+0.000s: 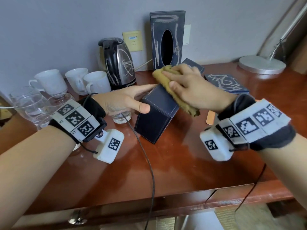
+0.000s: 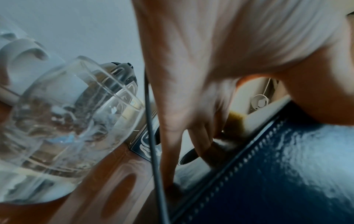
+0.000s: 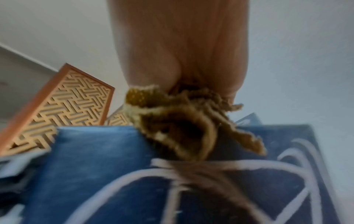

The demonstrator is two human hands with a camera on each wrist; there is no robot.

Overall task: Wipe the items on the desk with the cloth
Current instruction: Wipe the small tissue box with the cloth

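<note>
A dark navy leather box (image 1: 154,120) stands tilted on the wooden desk (image 1: 182,163). My left hand (image 1: 129,100) grips it, thumb on the near face and fingers along the far side; the left wrist view shows the stitched box (image 2: 277,174) under those fingers (image 2: 199,136). My right hand (image 1: 191,87) holds a bunched yellow-brown cloth (image 1: 163,75) and presses it on the box's upper right face. In the right wrist view the cloth (image 3: 182,125) hangs crumpled below the palm (image 3: 182,45).
At the back stand a kettle (image 1: 119,63) and an upright tissue box (image 1: 167,39), both with white scribbles, like the flat blue tray (image 1: 227,83). White mugs (image 1: 74,80) and glasses (image 1: 33,108) crowd the left. A lamp base (image 1: 262,64) sits far right. A black cable (image 1: 149,163) crosses the desk.
</note>
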